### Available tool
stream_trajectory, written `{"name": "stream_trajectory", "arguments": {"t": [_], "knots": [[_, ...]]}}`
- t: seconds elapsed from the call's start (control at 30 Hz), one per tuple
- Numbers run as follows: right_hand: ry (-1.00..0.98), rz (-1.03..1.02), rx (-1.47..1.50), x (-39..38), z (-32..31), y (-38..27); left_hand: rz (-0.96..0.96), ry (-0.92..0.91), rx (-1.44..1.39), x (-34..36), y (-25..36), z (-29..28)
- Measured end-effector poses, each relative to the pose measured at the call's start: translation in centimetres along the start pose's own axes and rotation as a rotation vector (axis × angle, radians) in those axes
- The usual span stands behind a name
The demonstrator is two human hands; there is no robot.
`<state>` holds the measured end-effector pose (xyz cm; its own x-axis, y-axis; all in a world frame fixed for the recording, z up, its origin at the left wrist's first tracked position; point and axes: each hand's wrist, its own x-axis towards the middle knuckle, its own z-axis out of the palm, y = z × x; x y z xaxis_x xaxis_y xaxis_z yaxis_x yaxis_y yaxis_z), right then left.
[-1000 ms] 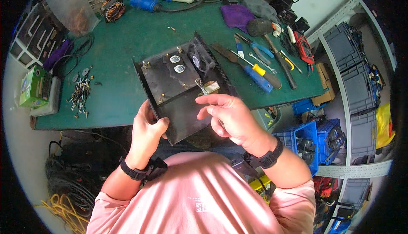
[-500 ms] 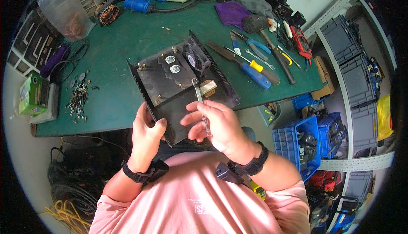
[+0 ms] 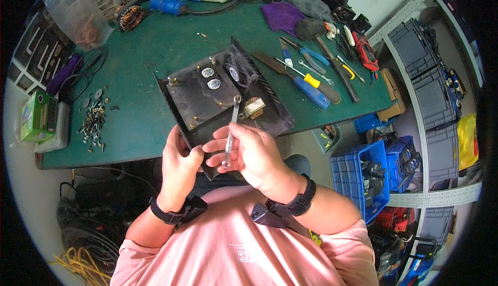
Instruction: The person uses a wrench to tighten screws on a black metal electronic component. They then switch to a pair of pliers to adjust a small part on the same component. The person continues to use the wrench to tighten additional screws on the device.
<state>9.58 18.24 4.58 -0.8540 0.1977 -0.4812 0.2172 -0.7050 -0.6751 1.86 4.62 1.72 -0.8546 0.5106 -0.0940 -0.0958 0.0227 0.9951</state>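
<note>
Low in the frame's centre, the left hand [image 3: 176, 166] grips the lower left edge of the black metal casing [image 3: 207, 136], thumb on top, most of its fingers hidden beneath. The casing lies tilted at mid-frame, its upper part over the tabletop [image 3: 135, 130]. The right hand [image 3: 254, 153], wrist angled up and leftward, pinches the wrench [image 3: 231, 135] between thumb and forefinger, the other fingers loosely spread behind the shaft. The wrench's upper end meets the inner plate's lower right corner; whether it sits on a fastener is hard to make out.
</note>
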Motion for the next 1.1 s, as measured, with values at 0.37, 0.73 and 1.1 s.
{"name": "stream_trajectory", "arguments": {"t": [0.37, 0.73, 1.1], "knots": [[-0.109, -0.001, -0.009, 1.4, 0.2, -0.4, 0.005, 0.015, 0.020, 0.0, 0.3, 0.1], [-0.131, -0.035, 0.167, 2.6, 1.1, 0.6, 0.000, 0.050, 0.012, 0.1, -0.4, 0.0], [-0.006, -0.100, -0.086, 2.2, 1.7, -0.4, -0.022, 0.013, -0.020, 0.1, 0.3, 0.0]]}}
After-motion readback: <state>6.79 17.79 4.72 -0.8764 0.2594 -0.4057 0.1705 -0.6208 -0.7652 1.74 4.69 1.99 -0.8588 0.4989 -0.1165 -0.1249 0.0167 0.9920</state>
